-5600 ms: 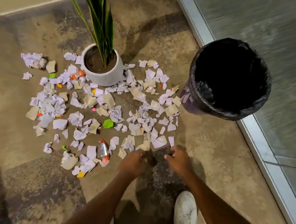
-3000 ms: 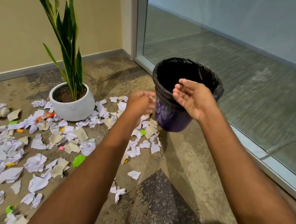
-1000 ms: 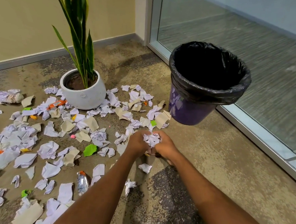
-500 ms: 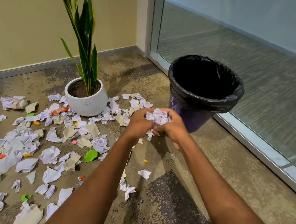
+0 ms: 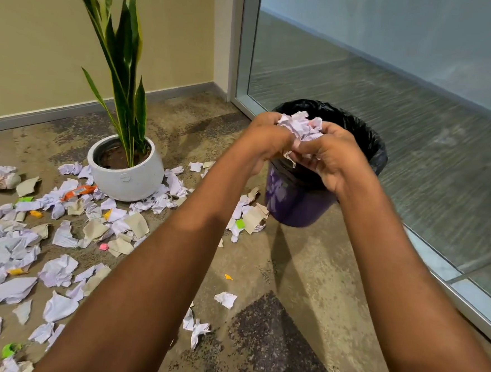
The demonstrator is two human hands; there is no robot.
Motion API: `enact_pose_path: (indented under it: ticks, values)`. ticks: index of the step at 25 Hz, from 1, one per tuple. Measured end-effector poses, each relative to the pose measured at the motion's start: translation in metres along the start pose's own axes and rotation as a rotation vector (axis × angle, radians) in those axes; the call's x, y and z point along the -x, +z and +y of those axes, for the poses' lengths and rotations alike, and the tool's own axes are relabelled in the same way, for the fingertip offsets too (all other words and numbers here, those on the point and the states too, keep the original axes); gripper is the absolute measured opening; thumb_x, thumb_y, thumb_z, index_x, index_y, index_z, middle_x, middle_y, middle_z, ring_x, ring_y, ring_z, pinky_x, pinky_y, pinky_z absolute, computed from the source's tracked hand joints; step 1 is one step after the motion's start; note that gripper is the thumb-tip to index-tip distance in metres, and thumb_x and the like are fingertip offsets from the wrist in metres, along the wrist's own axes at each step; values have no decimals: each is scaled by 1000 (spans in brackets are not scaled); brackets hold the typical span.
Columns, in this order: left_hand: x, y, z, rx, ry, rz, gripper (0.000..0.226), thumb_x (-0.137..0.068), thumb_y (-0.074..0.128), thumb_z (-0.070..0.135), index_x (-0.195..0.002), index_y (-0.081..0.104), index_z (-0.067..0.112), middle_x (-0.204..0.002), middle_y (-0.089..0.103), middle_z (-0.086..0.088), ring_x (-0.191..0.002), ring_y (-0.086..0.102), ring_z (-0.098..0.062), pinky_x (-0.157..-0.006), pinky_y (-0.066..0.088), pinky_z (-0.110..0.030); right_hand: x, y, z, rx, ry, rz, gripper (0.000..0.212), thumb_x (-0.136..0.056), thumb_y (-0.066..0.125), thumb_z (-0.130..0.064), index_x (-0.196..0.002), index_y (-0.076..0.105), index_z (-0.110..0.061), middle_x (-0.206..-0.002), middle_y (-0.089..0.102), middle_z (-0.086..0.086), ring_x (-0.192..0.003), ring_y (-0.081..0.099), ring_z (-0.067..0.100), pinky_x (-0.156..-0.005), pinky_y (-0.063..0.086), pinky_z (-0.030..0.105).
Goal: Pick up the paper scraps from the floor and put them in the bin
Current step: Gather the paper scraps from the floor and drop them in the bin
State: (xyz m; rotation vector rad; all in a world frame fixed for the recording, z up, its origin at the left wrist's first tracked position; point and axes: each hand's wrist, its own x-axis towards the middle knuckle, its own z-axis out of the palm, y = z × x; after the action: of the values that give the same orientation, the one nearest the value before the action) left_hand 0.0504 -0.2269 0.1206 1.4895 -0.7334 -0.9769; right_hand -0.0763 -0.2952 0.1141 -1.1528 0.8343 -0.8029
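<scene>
Lilac paper scraps (image 5: 300, 127), crumpled into a loose wad, sit over the near rim of the bin (image 5: 295, 204), cupped between the left hand (image 5: 266, 140) and right hand (image 5: 332, 160), both hands curling round them. They look featherlight, soft and apt to spill, so cradling from beneath seems best. Half a second ago the wad was short of the bin; other scraps (image 5: 58, 271) lie left of it.

Both hands, left hand (image 5: 266, 142) and right hand (image 5: 332, 155), clutch a wad of paper scraps (image 5: 300, 125). They hold it over the black-lined purple bin (image 5: 298, 201). More scraps (image 5: 58, 271) litter the floor.
</scene>
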Motion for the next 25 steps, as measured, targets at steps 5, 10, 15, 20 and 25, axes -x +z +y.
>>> enact_pose_path:
  ticks: [5, 10, 15, 20, 25]
  values:
    - [-18, 23, 10, 177, -109, -57, 28, -83, 49, -24, -84, 59, 2, -107, 68, -29, -105, 73, -47, -91, 64, -56, -29, -20, -7, -33, 120, 149, 23, -93, 63, 15, -111, 67, 1, -95, 72, 16, -79, 73, 25, -66, 67, 35]
    - [-19, 23, 1, 255, -133, -6, 33, -86, 55, -16, -100, 65, 12, -126, 57, -17, -132, 53, -40, -103, 59, -47, -37, -29, -6, -27, 172, 199, 14, -98, 65, 2, -111, 67, -2, -113, 57, 14, -114, 62, 32, -96, 60, 55]
    - [-9, -3, -14, 247, -70, 17, 39, -94, 57, -10, -128, 66, 6, -122, 71, -20, -110, 76, -35, -95, 65, -42, -19, -17, -2, 47, 43, 241, 15, -98, 70, -3, -108, 65, -13, -120, 65, 14, -116, 62, 32, -84, 65, 42]
    - [23, -55, -50, 45, -121, 12, 31, -94, 65, -9, -122, 66, 4, -94, 74, -15, -83, 74, -26, -76, 67, -36, 16, 8, 30, 68, -76, 103, 17, -94, 68, 7, -106, 70, -5, -90, 70, 12, -72, 71, 20, -69, 64, 31]
    - [74, -109, -127, -521, -336, -112, 28, -96, 70, 4, -123, 67, 9, -103, 70, -12, -87, 67, -23, -71, 61, -35, 51, 28, 116, 389, 159, -235, 22, -88, 78, 10, -104, 71, -3, -82, 68, 10, -66, 66, 20, -65, 64, 34]
